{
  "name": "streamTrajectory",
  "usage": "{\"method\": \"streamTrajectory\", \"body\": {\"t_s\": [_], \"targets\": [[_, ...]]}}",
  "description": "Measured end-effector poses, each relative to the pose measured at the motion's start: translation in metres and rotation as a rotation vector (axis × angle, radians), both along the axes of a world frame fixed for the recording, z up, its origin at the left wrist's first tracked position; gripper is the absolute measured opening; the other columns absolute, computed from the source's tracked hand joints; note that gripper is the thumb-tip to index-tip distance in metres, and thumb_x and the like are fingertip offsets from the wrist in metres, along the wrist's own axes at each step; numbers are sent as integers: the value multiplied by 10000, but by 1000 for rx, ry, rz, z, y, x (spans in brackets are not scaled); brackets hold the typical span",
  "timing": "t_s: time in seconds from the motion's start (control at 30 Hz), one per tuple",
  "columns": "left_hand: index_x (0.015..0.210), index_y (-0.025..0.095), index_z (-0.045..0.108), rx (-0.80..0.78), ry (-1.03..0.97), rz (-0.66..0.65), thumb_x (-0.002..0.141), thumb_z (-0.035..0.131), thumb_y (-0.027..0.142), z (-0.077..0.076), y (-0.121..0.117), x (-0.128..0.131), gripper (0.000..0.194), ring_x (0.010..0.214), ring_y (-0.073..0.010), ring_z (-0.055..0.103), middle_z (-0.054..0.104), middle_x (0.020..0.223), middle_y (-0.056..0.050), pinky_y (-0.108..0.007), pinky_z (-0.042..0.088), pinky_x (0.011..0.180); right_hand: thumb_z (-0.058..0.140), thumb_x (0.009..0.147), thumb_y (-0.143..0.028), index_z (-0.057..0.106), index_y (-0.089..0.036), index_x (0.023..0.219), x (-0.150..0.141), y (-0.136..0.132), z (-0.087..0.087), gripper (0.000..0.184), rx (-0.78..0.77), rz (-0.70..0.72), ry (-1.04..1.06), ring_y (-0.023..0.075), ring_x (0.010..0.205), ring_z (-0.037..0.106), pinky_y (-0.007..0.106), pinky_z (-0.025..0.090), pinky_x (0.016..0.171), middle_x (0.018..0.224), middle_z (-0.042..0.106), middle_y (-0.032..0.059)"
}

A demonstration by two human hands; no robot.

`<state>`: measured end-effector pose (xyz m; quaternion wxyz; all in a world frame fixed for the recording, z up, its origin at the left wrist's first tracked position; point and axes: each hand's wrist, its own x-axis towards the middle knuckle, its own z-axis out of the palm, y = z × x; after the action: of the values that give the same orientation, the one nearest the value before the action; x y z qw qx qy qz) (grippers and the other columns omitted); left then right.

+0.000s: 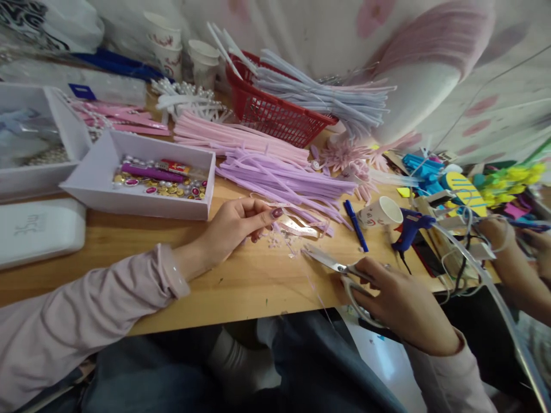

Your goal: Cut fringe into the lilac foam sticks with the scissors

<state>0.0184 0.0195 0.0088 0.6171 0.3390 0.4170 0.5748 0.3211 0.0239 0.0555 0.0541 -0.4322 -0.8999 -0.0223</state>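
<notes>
My left hand (pixel 239 226) rests just above the table with thumb and fingers pinched together; whatever is between them is too small or hidden to make out. Beside its fingertips lie a thin pale ribbon-like strip (pixel 297 225) and a scatter of small purple clippings (pixel 278 240). My right hand (pixel 391 295) is wrapped round the handles of a pair of scissors (pixel 329 261). Their metal blades point left toward the clippings, slightly apart from my left hand. A thin purple strand (pixel 317 292) trails over the table's front edge.
Behind my hands lie bundles of purple pipe cleaners (pixel 284 175) and pink ones (pixel 241 137). A bead box (pixel 142 198) stands left. To the right are a blue pen (pixel 355 225), paper cup (pixel 381 212) and glue gun (pixel 408 229). Another person's hand (pixel 497 232) is far right.
</notes>
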Motion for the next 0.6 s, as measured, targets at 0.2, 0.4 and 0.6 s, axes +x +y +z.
{"method": "streamTrajectory", "body": {"t_s": [0.2, 0.4, 0.6], "targets": [[702, 123, 669, -16, -26, 7, 586, 868, 358, -2, 0, 0, 329, 447, -28, 457, 595, 582, 38, -168, 341, 435, 651, 834, -410, 545, -222, 777, 2, 2, -4, 223, -64, -72, 166, 117, 508, 495, 238, 373, 486, 599, 541, -31], [736, 127, 699, -25, -46, 4, 562, 881, 287, 1, 0, 1, 298, 480, -46, 516, 654, 628, 20, -175, 409, 461, 717, 797, -420, 574, -214, 825, -14, -2, -3, 253, -238, -264, 638, 146, 600, 574, 260, 458, 542, 703, 607, 5], [762, 128, 671, -24, -39, 16, 602, 853, 326, 1, 0, 0, 313, 503, -57, 543, 657, 648, 16, -178, 442, 479, 736, 794, -324, 548, -220, 902, -40, -6, -11, 240, -449, -141, 761, 144, 684, 575, 264, 477, 621, 775, 597, -1]]}}
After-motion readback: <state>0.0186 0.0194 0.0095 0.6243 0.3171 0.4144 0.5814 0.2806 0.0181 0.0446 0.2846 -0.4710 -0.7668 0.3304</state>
